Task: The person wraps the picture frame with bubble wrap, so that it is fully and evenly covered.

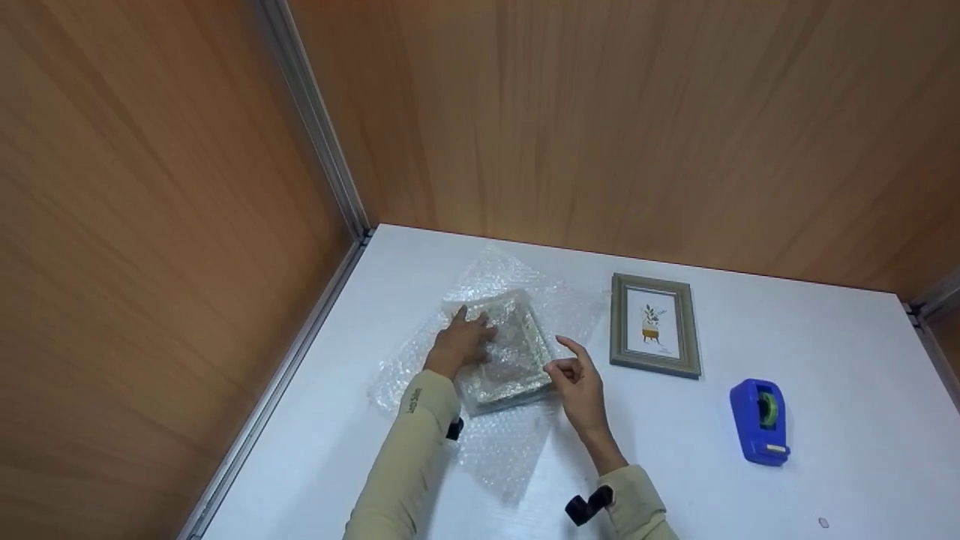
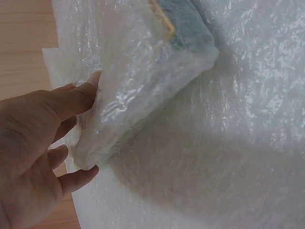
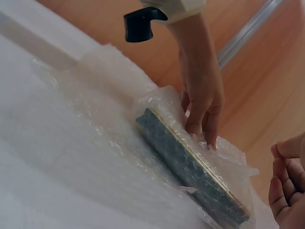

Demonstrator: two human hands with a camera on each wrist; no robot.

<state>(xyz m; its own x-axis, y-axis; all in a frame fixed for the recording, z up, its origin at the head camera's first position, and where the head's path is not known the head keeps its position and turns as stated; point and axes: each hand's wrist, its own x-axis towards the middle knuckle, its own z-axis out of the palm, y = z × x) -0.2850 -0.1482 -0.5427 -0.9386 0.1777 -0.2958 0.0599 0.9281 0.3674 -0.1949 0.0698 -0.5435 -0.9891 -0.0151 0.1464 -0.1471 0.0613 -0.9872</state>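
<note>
A picture frame lies inside clear bubble wrap on the white table. In the head view my left hand rests on top of the wrapped frame with its fingers spread. The left wrist view has that hand at a corner of the packet, its thumb and fingers touching the plastic. My right hand hovers at the packet's right side, fingers loosely bent. In the right wrist view this hand is partly cut off, and I see nothing between its fingers.
A second frame with a plant picture lies unwrapped to the right. Farther right stands a blue tape dispenser with green tape. A tiny clear scrap lies near the front. Wooden panels border the table behind and at left.
</note>
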